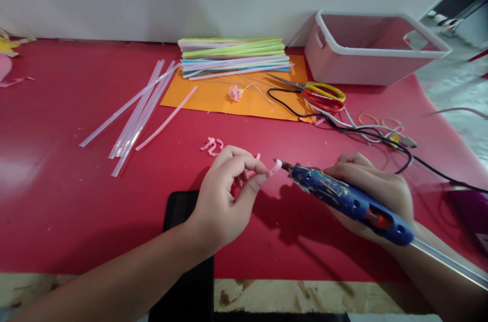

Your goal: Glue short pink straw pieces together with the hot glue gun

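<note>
My left hand pinches a short bent piece of pink pipe cleaner between thumb and fingertips. My right hand is wrapped round a blue glue gun, stained with dried glue, with a clear glue stick coming out of its back end. The gun's nozzle meets the tip of the pink piece, at least as seen from here. Several more short bent pink pieces lie on the red table just beyond my left hand. A small pink flower with a thin stem rests on the orange sheet.
Bundled pipe cleaners lie on the orange sheet. Scissors and cables are at right, before a white bin. Clear glue sticks and a long pink pipe cleaner lie left. A black phone-like device lies under my left forearm.
</note>
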